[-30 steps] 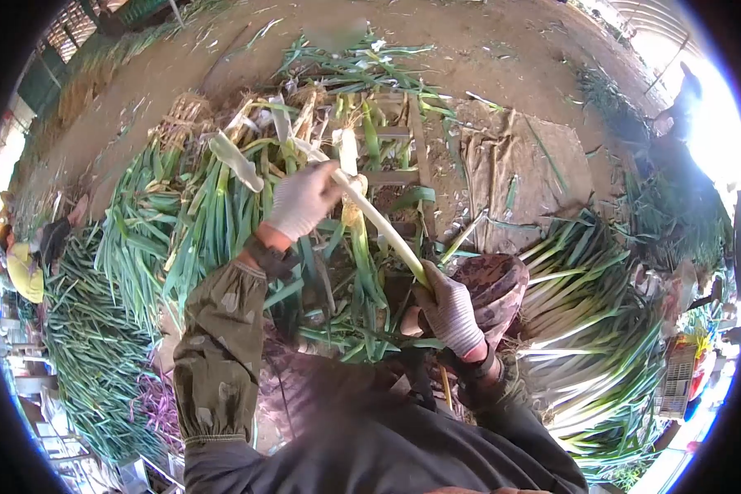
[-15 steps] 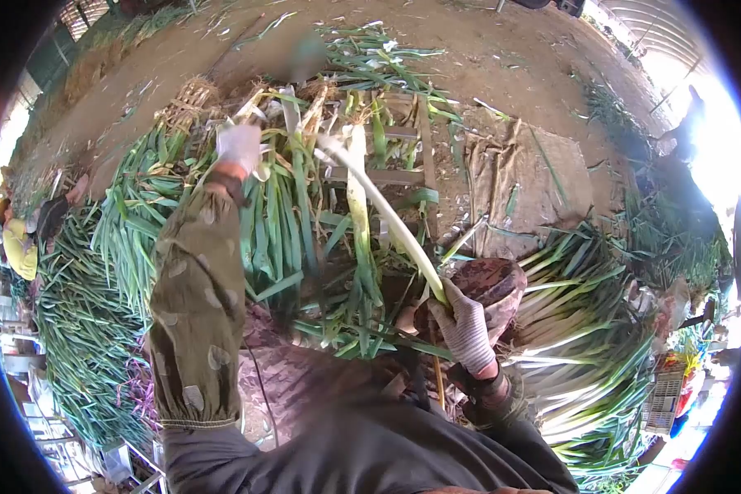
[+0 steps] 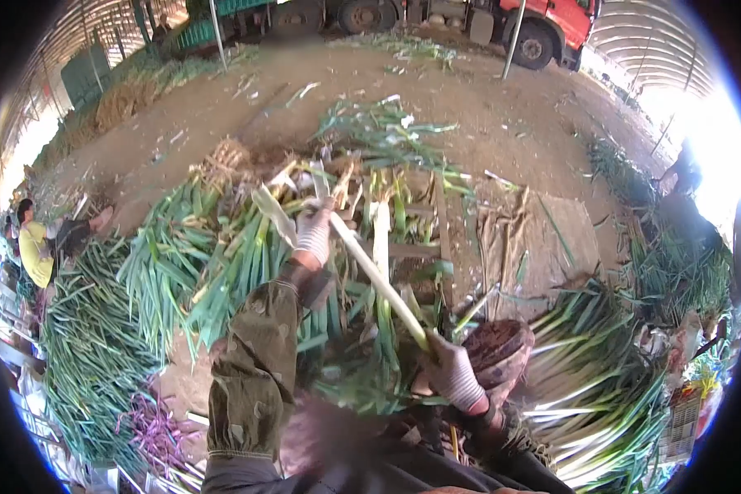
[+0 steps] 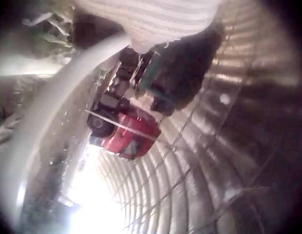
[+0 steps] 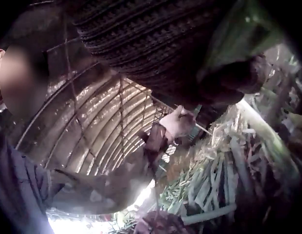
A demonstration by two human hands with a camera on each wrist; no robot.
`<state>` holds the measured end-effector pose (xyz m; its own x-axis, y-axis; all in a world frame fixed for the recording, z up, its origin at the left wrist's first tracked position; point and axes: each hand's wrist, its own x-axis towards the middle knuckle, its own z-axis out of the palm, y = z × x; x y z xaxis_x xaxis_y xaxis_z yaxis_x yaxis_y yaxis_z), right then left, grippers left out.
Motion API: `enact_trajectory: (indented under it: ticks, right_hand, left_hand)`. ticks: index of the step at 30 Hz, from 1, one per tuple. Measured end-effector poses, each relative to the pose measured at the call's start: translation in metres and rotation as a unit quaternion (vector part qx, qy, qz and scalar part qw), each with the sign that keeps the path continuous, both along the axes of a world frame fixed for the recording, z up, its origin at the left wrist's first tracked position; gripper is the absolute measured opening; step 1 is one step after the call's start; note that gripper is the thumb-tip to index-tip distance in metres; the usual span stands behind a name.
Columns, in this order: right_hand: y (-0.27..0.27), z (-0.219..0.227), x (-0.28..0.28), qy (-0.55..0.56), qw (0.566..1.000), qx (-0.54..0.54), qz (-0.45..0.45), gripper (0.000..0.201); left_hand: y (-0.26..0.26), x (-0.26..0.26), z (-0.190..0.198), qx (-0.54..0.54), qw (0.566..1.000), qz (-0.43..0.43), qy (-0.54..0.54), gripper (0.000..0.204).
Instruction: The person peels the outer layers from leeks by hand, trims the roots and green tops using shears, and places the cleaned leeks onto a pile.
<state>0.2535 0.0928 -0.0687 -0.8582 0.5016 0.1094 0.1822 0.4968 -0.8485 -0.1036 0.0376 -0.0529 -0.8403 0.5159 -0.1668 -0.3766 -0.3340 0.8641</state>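
Note:
A long leek (image 3: 379, 284) with a white shaft slants in front of the body in the head view. My gloved right hand (image 3: 454, 375) grips its lower, greener end. At its upper white end is my gloved left hand (image 3: 313, 233), with the fingers on the tip. The left wrist view shows the pale shaft (image 4: 48, 105) running out from under the fingers. Beneath it, another leek (image 3: 381, 247) with roots and loose outer leaves lies on the pile. Just left of the left hand, a pale peeled strip (image 3: 273, 214) sticks up.
Untrimmed leeks (image 3: 177, 255) are heaped left, and cleaned leeks (image 3: 584, 395) lie in a row right. A brown sack (image 3: 543, 239) is spread on the dirt floor beyond. A person in yellow (image 3: 34, 247) sits far left; a red truck (image 3: 564, 29) stands at the back.
My left hand moved from the leek out to the left, then came back to its white end. My right hand kept its grip on the leek. The head view has tilted up, showing the truck.

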Motion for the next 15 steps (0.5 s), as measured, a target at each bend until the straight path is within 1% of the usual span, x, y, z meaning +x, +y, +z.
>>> enact_trajectory:
  ticks: [1, 2, 3, 4, 5, 6, 7, 8, 9, 10, 12, 13, 14, 15]
  right_hand:
    - [-0.002, -0.001, -0.003, 0.036, 0.999, 0.031, 0.020, 0.040]
    - [-0.002, 0.006, -0.001, 0.024, 0.999, 0.026, 0.025, 0.042]
    - [-0.001, 0.011, 0.000, 0.016, 1.000, 0.013, 0.011, 0.042]
    - [0.002, 0.017, 0.000, 0.007, 1.000, 0.001, 0.000, 0.042]
    - [0.005, 0.027, -0.001, 0.046, 0.999, -0.015, -0.015, 0.040]
    - [0.013, 0.028, -0.004, 0.004, 0.999, 0.016, -0.046, 0.035]
    - [0.019, 0.024, -0.012, 0.022, 0.996, 0.027, -0.077, 0.032]
    - [0.026, 0.023, -0.026, 0.046, 0.993, 0.040, -0.105, 0.030]
    - [0.026, 0.029, -0.042, 0.089, 0.989, 0.001, -0.116, 0.027]
    - [0.026, 0.018, -0.064, 0.158, 0.977, -0.009, -0.141, 0.030]
    - [0.010, 0.041, -0.091, 0.109, 0.987, 0.043, -0.111, 0.038]
    - [0.014, 0.005, -0.108, 0.136, 0.982, 0.118, -0.056, 0.049]
    - [0.006, 0.009, -0.111, 0.145, 0.987, 0.063, -0.032, 0.054]
    - [-0.003, 0.013, -0.113, 0.152, 0.988, 0.007, -0.011, 0.059]
  left_hand:
    - [0.004, -0.033, -0.009, 0.047, 0.995, 0.075, 0.048, 0.036]
    - [0.007, -0.065, -0.016, 0.091, 0.980, 0.146, 0.101, 0.046]
    - [-0.011, -0.086, -0.007, 0.099, 0.980, 0.133, 0.112, 0.051]
    - [-0.019, -0.094, 0.007, 0.108, 0.979, 0.122, 0.123, 0.059]
    - [-0.022, -0.094, 0.016, 0.090, 0.981, 0.135, 0.111, 0.063]
    - [-0.035, -0.077, 0.039, 0.069, 0.982, 0.148, 0.096, 0.066]
    - [-0.033, -0.071, 0.011, 0.006, 0.983, 0.058, 0.175, 0.061]
    - [-0.031, -0.065, -0.016, -0.053, 0.961, -0.028, 0.270, 0.056]
    - [-0.030, -0.058, -0.043, -0.093, 0.922, -0.100, 0.364, 0.053]
    - [-0.023, -0.002, -0.027, -0.082, 0.929, -0.128, 0.338, 0.044]
    - [-0.008, 0.112, 0.010, -0.066, 0.939, -0.183, 0.284, 0.027]
    - [-0.009, 0.123, 0.017, -0.119, 0.895, -0.245, 0.353, 0.031]
    - [0.001, 0.135, -0.002, 0.038, 0.960, -0.175, 0.216, 0.028]
    - [-0.003, 0.125, 0.005, 0.008, 0.964, -0.171, 0.205, 0.029]
